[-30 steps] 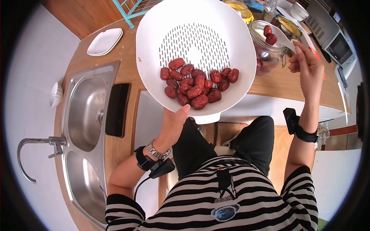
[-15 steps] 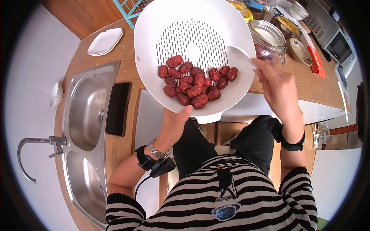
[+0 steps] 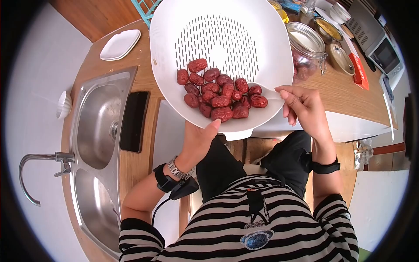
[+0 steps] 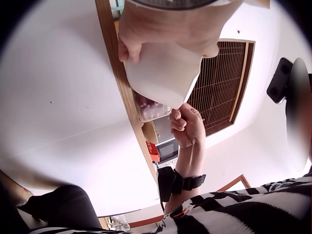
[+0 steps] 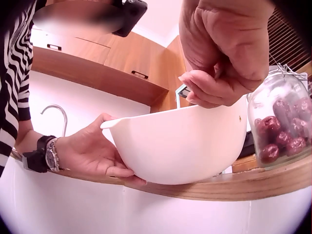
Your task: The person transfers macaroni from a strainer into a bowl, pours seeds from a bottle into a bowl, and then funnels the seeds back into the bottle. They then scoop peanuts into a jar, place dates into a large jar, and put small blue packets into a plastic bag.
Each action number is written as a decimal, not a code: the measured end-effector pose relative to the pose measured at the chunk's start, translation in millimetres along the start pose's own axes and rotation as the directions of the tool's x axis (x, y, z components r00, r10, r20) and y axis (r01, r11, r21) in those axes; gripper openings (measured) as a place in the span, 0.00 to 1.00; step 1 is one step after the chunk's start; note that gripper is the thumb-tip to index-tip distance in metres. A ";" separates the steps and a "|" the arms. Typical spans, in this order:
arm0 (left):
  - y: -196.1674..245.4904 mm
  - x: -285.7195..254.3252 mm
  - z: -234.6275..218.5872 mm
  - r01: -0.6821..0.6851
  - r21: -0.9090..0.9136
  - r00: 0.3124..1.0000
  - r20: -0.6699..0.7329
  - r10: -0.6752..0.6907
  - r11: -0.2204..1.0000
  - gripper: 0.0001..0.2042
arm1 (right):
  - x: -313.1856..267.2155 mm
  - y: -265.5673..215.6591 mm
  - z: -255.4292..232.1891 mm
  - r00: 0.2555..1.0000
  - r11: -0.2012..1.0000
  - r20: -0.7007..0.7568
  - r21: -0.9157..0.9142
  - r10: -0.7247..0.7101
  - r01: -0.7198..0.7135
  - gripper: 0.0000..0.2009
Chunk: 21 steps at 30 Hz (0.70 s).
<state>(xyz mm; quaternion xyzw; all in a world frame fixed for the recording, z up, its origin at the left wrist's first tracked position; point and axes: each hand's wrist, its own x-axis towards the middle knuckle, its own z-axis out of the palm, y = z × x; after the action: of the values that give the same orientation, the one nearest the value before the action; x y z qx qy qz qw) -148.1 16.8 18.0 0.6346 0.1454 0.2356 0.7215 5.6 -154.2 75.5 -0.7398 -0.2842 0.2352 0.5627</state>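
Note:
A white colander (image 3: pixel 218 52) with a slotted base is tilted toward the person, several wrinkled red dates (image 3: pixel 221 101) gathered at its near side. My left hand (image 3: pixel 200 142) grips its near edge, thumb on the rim and fingers underneath; the left wrist view shows the hand against the outer wall (image 4: pixel 163 73). Between thumb and fingertips my right hand (image 3: pixel 307 107) pinches the handle of a white spoon (image 3: pixel 271 94). The spoon's head lies inside the colander, beside the rightmost dates and partly hidden by them.
Right of the colander stands a glass clip-top jar (image 3: pixel 305 46) of dates, also seen in the right wrist view (image 5: pixel 282 117). Behind it are an oval dish (image 3: pixel 341 59), a red box (image 3: pixel 358 70) and a microwave (image 3: pixel 386 56). A phone (image 3: pixel 134 122) lies beside the steel sink (image 3: pixel 98 126).
The right hand has brought the spoon left from above the jar and lowered it to the dates. Two dates that lay on it are gone from it. The left hand keeps its hold.

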 end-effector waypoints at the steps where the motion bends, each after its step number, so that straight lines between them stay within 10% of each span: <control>1: 3.3 -0.3 0.6 0.019 0.021 1.000 0.002 -0.019 1.000 0.21 | 0.3 1.9 -0.1 1.000 1.000 0.000 0.000 0.000 0.000 0.11; 16: -7.4 4.1 -2.5 0.019 -0.079 1.000 -0.013 -0.020 0.997 0.21 | 3.0 8.4 -1.2 0.998 0.864 -0.064 0.502 0.003 0.030 0.13; 21: -5.9 5.6 -0.1 -0.016 -0.170 0.999 -0.038 0.009 0.985 0.23 | 0.6 -22.8 -30.9 0.928 0.844 -0.305 0.420 -0.214 0.333 0.13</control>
<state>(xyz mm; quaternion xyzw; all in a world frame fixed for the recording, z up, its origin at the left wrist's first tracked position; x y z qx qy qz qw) -142.5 19.4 12.7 0.5669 0.1342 0.2636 0.7688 23.2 -170.7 105.4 -0.5583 -0.2506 0.1193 0.7819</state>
